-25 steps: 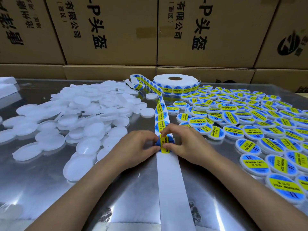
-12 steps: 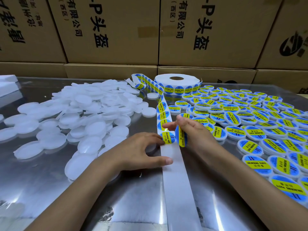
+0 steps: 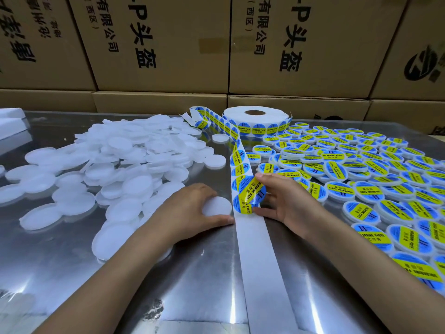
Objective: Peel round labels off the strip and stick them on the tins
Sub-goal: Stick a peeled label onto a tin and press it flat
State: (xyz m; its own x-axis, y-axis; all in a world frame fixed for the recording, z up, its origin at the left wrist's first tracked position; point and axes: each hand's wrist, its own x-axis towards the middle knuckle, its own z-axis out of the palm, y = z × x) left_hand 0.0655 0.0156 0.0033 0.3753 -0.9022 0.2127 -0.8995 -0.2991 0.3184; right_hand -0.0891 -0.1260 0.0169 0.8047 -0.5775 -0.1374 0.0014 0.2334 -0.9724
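A white backing strip [image 3: 255, 249] runs from a label roll [image 3: 255, 119] down the middle of the steel table [image 3: 192, 285]. My right hand [image 3: 286, 201] pinches a peeled blue-and-yellow round label [image 3: 251, 189], lifted just above the strip. My left hand [image 3: 190, 210] grips a plain white tin [image 3: 216, 206] that lies flat on the table, right beside the strip's left edge. The label hangs next to the tin, apart from it. Another label [image 3: 242, 204] sits on the strip under the lifted one.
A heap of plain white tins [image 3: 115, 165] covers the table's left half. Several labelled tins [image 3: 361, 179] spread across the right side. Cardboard boxes [image 3: 156, 44] wall off the back. White foam pieces [image 3: 12, 121] lie at the far left.
My right hand has lifted the label clear of the strip and turned it face up. My left hand has pulled a white tin from the heap to the strip's edge.
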